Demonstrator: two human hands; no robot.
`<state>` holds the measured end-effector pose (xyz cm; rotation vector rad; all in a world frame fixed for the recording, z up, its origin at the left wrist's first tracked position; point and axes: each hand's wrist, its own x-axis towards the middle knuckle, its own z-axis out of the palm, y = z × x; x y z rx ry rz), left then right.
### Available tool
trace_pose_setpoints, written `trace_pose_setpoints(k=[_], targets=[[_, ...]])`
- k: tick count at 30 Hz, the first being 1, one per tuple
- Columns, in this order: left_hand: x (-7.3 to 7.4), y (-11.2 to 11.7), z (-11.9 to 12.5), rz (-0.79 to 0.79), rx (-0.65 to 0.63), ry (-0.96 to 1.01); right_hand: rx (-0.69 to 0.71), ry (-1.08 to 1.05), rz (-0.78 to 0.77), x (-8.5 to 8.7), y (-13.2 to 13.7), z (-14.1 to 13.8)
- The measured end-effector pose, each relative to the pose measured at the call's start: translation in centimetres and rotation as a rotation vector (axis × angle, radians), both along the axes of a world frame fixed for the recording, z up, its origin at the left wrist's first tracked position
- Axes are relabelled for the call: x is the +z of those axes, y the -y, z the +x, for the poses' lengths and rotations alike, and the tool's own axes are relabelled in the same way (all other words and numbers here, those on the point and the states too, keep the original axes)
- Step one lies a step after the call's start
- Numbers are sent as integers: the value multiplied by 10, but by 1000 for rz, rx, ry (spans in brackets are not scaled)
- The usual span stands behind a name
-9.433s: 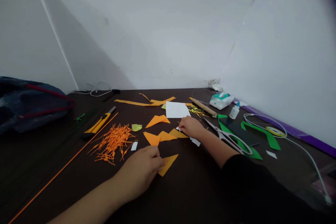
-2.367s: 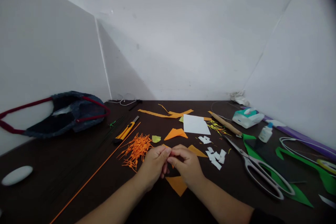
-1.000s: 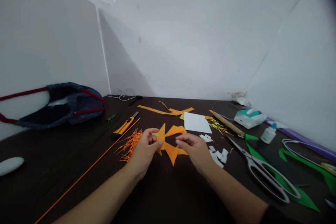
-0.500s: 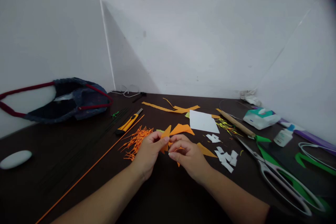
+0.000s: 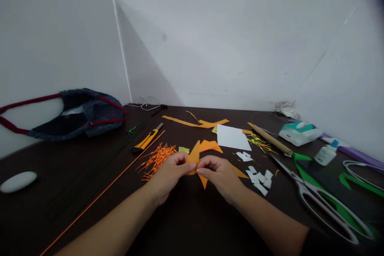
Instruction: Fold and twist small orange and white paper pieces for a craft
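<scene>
As right hand [image 5: 220, 174] nears, orange piece [image 5: 194, 155] pinched

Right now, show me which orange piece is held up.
The pointed piece pinched in the left hand; the other orange pieces lie on the table.

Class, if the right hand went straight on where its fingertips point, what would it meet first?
Probably the orange piece pinched by the left hand; depth is unclear, and the right hand may already touch it.
</scene>
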<state>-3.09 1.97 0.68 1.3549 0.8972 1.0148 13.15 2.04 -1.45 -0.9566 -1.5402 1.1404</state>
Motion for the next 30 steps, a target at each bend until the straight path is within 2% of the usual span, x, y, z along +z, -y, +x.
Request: trace_pose_setpoints(k=[6, 9, 12, 17, 19, 23, 26, 30], targets=[[-5, -2, 2, 42, 73, -68, -4, 94, 204, 3, -1, 3], [-5, -1, 4, 32, 56, -42, -1, 123, 236, 1, -2, 4], [-2, 1, 6, -1, 29, 9, -3, 109, 197, 0, -2, 3], [-2, 1, 7, -63, -36, 112, 54, -78, 6, 3, 0, 0], [-4, 0, 7, -73, -51, 144, 70, -105, 9, 4, 1, 0], [-6, 0, 6, -71, -51, 186, -22, -57, 117, 3, 0, 2], [-6, 2, 6, -79, -45, 225, -56, -166, 37, 0, -1, 4], [-5, 3, 8, -85, -29, 276, 4, -238, -61, -1, 0, 3]])
